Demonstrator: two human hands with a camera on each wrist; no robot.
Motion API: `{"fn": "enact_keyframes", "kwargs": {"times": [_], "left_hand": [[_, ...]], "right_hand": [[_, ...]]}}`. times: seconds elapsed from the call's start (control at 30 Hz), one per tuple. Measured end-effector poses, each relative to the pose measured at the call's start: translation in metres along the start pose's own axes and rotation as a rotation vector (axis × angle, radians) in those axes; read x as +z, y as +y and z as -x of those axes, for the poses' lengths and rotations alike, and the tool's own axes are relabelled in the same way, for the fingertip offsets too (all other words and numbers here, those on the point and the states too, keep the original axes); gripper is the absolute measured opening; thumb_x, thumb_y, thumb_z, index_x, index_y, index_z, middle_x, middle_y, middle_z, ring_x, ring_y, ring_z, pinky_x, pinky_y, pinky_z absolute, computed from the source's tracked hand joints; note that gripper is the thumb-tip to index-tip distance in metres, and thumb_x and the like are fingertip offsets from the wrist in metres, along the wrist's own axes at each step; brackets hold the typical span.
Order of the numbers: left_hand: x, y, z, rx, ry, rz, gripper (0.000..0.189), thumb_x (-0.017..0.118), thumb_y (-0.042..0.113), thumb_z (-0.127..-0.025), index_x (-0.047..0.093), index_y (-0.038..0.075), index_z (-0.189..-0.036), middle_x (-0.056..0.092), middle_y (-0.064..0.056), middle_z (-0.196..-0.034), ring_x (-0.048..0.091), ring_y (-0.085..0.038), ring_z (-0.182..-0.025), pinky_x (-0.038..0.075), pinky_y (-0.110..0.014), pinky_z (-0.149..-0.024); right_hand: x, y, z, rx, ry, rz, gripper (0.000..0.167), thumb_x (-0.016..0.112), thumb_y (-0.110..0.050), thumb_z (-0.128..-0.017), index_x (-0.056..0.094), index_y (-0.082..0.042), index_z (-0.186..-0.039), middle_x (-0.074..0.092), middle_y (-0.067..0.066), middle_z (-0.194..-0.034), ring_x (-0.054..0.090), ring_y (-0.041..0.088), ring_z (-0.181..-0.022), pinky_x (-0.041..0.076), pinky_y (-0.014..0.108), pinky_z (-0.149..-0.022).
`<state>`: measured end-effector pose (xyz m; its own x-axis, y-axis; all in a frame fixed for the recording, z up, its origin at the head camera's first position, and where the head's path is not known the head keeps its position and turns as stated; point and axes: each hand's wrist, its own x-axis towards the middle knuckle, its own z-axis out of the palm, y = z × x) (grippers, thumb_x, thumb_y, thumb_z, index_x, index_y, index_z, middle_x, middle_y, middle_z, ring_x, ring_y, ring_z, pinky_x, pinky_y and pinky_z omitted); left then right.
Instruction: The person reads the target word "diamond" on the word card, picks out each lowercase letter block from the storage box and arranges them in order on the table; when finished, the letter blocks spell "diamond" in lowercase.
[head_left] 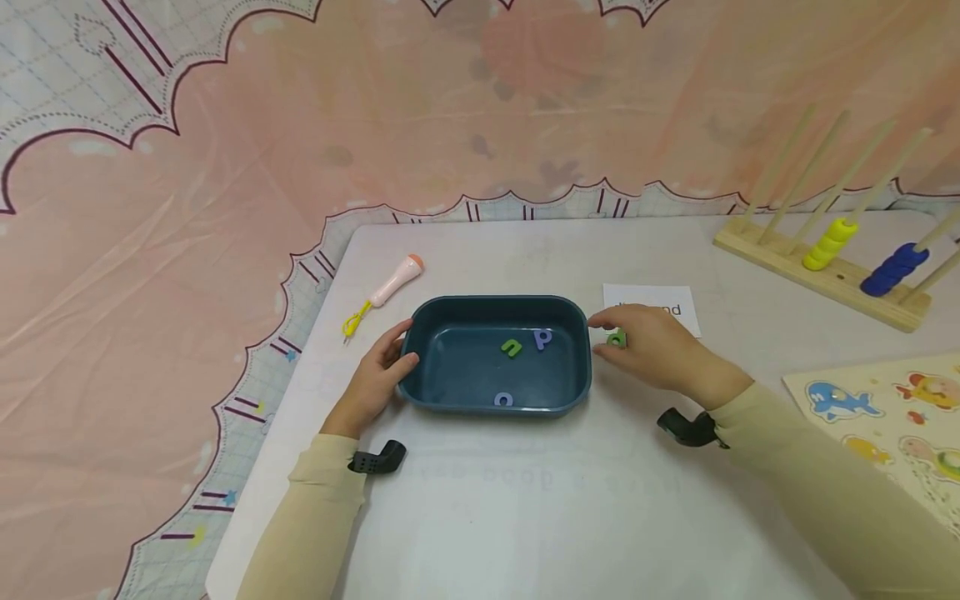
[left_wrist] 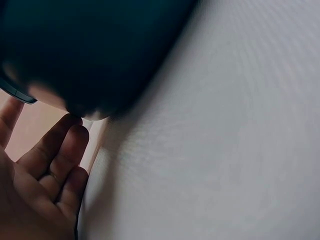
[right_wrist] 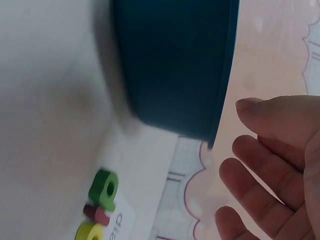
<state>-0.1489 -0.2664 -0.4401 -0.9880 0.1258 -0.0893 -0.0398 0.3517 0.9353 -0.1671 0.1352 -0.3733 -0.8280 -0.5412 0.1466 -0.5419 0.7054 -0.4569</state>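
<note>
Leftmost, the bare left hand (head_left: 369,379) grips the dark teal, round-cornered, plastic-looking tray (head_left: 457,375) at its nine o'clock end, fingers curled at the rim; that hold is best light yet steady, as pressing down on one end alone could tip the tray. The pink-and-yellow, pen-shaped tool (head_left: 393,283) lies near, toward the tray's eleven o'clock. Inside sit a purple ring-shaped letter (head_left: 503,395) by the wall at six o'clock, a green arch-shaped letter (head_left: 512,342) near the centre, and a purple looped letter (head_left: 543,338) toward two o'clock; any move of the tray should be slow and level so they do not slide. At three o'clock the bare right hand (head_left: 656,346) holds nothing, its fingers parted just beside the rim (the right wrist view shows a gap), so sharing the load would mean closing on the wall opposite the left. Mind the small green looped piece (right_wrist: 99,186) partly hidden by that hand, and the white printed card (head_left: 637,294) at two o'clock: both could easily be knocked.
</note>
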Motion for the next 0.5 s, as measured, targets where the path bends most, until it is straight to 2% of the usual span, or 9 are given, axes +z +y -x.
{"fn": "enact_keyframes", "kwargs": {"times": [0.13, 0.5], "left_hand": [[0.0, 0.001, 0.0, 0.004, 0.002, -0.007, 0.059, 0.057, 0.02, -0.103, 0.033, 0.015, -0.157, 0.044, -0.026, -0.148, 0.043, -0.04, -0.134, 0.031, -0.056, -0.111], [0.001, 0.004, 0.003, 0.0, 0.014, -0.022, 0.059, 0.057, 0.018, -0.103, 0.032, 0.014, -0.157, 0.044, -0.027, -0.148, 0.043, -0.04, -0.134, 0.032, -0.056, -0.111]], "right_hand": [[0.004, -0.01, -0.005, -0.018, -0.007, -0.014, 0.034, 0.073, -0.012, -0.092, 0.068, 0.001, -0.122, 0.069, 0.015, -0.118, 0.063, 0.034, -0.11, 0.048, 0.052, -0.096], [0.022, -0.034, -0.017, -0.076, -0.044, -0.047, 0.035, 0.075, -0.013, -0.09, 0.069, -0.001, -0.122, 0.069, 0.013, -0.119, 0.063, 0.031, -0.112, 0.049, 0.048, -0.098]]}}
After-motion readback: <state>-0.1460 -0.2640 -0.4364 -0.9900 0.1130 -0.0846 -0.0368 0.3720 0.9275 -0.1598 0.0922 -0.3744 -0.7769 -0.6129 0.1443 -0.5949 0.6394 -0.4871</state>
